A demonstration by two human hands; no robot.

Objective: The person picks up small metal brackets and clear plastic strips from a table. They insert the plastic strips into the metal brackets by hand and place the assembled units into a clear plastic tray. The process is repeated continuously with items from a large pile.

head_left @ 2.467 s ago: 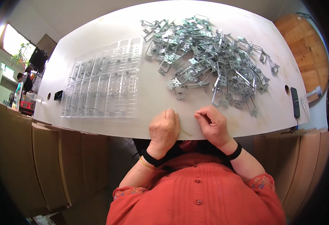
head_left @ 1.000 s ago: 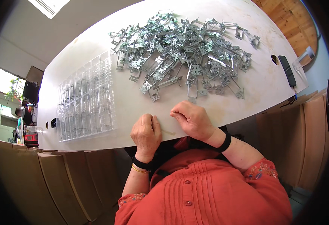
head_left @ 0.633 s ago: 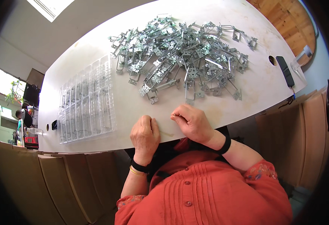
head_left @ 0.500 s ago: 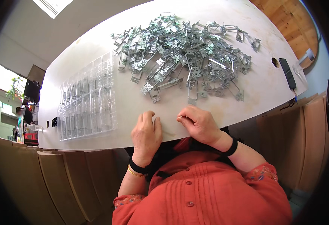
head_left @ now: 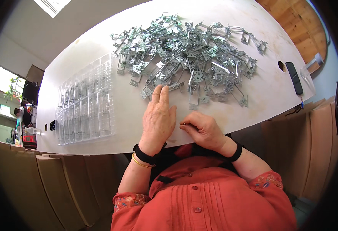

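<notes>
A large tangled heap of metal brackets (head_left: 192, 54) with thin rods and punched plates covers the far middle of the pale table (head_left: 134, 119). My left hand (head_left: 157, 117) stretches toward the heap's near edge, fingers extended, its fingertips beside the nearest brackets; nothing shows in it. Close to the table's front edge, my right hand (head_left: 203, 131) is closed, thumb and forefinger pinched together. A tiny pale bit shows at that pinch, too small to name.
To the left lies a clear plastic tray (head_left: 85, 104) with long compartments, with small metal parts in it. A black phone-like device (head_left: 294, 78) with a cable lies at the right edge by a round table hole (head_left: 281, 66). Cardboard boxes (head_left: 30, 181) stand below the table.
My left hand has reached forward and slightly right, its fingers straightening toward the bracket heap. My right hand stays pinched in nearly the same place. The whole view has shifted slightly.
</notes>
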